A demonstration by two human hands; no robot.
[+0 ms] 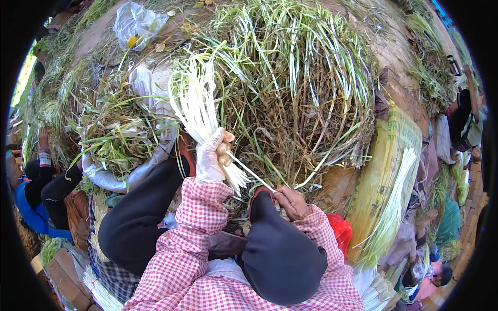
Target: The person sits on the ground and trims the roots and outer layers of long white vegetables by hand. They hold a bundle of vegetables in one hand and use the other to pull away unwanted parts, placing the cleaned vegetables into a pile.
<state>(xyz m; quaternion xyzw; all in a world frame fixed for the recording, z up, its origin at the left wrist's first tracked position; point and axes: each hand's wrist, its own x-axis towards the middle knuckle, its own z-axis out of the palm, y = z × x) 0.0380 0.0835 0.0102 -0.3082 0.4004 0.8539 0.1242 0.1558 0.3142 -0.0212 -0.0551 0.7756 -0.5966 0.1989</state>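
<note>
My left hand (212,155), in a thin whitish glove with bare fingertips, is closed around a bunch of pale allium-like stalks (196,101). Its curly green tips fan out away from me, and the white cut ends stick out below my fist. A single thin white stalk (251,170) stretches from beside my left fingers to my right hand (292,203). That bare hand pinches the stalk's lower end near my right knee. Just beyond both hands spreads a large heap of long green leaves and dry brown stems (288,97).
A white sack (113,182) of leafy trimmings lies left. A yellow woven sack (365,186) on the right bears a bundle of pale stalks (400,202). A red plastic bag (340,233) is by my right arm. Other people sit at both sides. A clear plastic bag (138,25) lies far off.
</note>
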